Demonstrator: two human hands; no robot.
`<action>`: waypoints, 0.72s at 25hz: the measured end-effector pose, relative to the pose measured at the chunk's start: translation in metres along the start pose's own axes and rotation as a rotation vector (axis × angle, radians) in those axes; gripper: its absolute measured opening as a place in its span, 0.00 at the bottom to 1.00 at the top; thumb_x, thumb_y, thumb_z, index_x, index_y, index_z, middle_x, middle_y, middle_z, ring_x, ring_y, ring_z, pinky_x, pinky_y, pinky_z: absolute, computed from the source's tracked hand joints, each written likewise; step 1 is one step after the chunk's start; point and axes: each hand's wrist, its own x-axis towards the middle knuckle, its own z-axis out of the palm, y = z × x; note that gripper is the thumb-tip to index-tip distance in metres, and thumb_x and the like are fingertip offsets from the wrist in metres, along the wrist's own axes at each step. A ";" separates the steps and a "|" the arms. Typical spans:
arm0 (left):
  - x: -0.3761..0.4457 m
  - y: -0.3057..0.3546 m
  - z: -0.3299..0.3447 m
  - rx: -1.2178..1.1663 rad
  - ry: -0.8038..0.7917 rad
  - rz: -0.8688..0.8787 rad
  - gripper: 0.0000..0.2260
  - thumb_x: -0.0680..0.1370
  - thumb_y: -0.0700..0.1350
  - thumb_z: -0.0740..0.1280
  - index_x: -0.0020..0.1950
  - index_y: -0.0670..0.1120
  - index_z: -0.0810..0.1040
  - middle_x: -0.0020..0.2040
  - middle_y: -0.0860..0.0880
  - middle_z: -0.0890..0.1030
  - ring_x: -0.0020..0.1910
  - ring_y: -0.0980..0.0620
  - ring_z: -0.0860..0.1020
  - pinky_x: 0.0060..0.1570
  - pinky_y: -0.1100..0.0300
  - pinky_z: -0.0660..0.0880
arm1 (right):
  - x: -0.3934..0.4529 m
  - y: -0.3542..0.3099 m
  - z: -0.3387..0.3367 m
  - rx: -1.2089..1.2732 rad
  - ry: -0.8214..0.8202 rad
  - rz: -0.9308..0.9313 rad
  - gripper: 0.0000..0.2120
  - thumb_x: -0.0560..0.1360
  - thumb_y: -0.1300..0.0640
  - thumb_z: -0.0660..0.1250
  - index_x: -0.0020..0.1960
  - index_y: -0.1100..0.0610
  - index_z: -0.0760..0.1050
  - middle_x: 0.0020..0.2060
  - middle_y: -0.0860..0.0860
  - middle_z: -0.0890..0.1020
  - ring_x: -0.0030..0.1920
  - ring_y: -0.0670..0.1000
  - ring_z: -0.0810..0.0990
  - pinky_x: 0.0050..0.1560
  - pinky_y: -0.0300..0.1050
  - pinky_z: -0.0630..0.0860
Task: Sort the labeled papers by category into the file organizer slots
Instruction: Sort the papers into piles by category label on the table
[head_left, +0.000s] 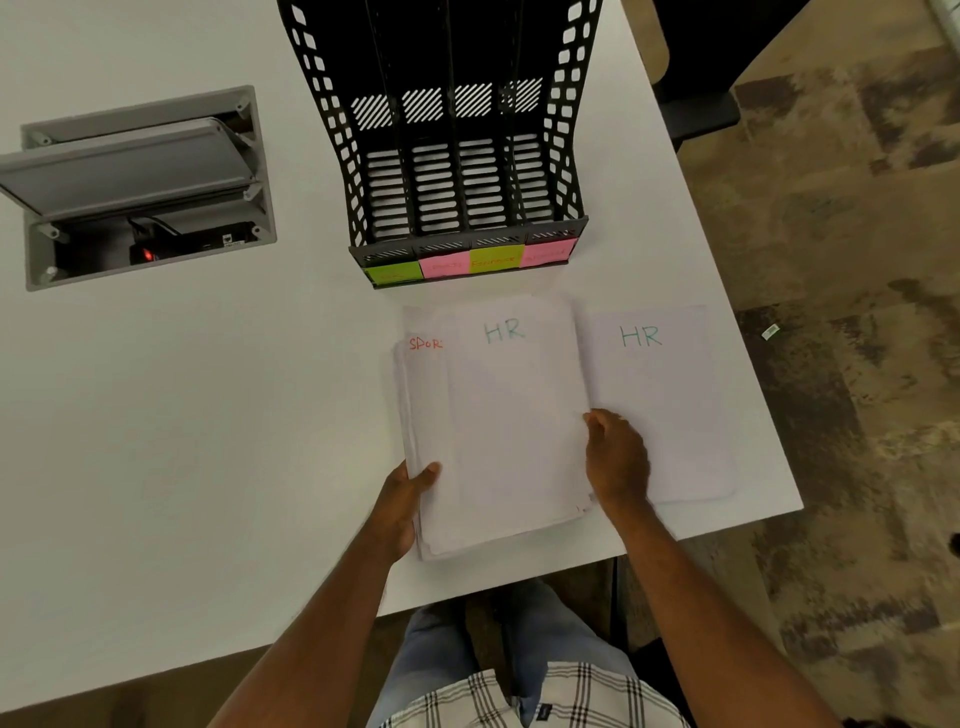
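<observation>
A stack of white papers (498, 426) lies on the white table in front of me. Its top sheet reads HR, and a sheet under it shows red letters SPOR at the left. My left hand (408, 499) grips the stack's lower left edge, thumb on top. My right hand (615, 457) holds the right edge of the top HR sheet. A separate HR paper (665, 395) lies flat to the right of the stack. Behind the papers stands the black file organizer (457, 156) with several slots, each tagged by green and pink sticky notes (470, 262) along its front.
An open grey cable hatch (140, 187) is set into the table at the left. The table's right edge (748, 364) runs close beside the separate HR paper, with patterned carpet beyond. A dark chair (696, 104) stands at the far right corner.
</observation>
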 end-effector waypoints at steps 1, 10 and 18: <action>0.000 0.001 0.000 0.006 0.013 0.006 0.08 0.80 0.43 0.70 0.58 0.51 0.79 0.48 0.53 0.88 0.47 0.53 0.86 0.41 0.61 0.83 | 0.005 0.005 -0.007 -0.040 0.086 -0.016 0.12 0.84 0.56 0.59 0.60 0.58 0.79 0.52 0.55 0.83 0.51 0.55 0.82 0.48 0.44 0.77; 0.001 0.001 -0.005 0.008 0.091 0.036 0.05 0.80 0.43 0.69 0.56 0.49 0.79 0.49 0.48 0.85 0.48 0.48 0.83 0.40 0.59 0.80 | 0.049 0.073 -0.051 -0.431 0.239 0.111 0.33 0.75 0.65 0.69 0.77 0.54 0.61 0.69 0.63 0.71 0.64 0.66 0.73 0.59 0.65 0.74; -0.002 0.003 0.000 0.005 0.099 0.057 0.05 0.81 0.42 0.68 0.57 0.48 0.78 0.49 0.47 0.84 0.47 0.47 0.82 0.41 0.57 0.79 | 0.041 0.078 -0.030 -0.588 -0.175 -0.085 0.37 0.79 0.32 0.54 0.81 0.46 0.47 0.81 0.55 0.48 0.80 0.62 0.46 0.73 0.71 0.51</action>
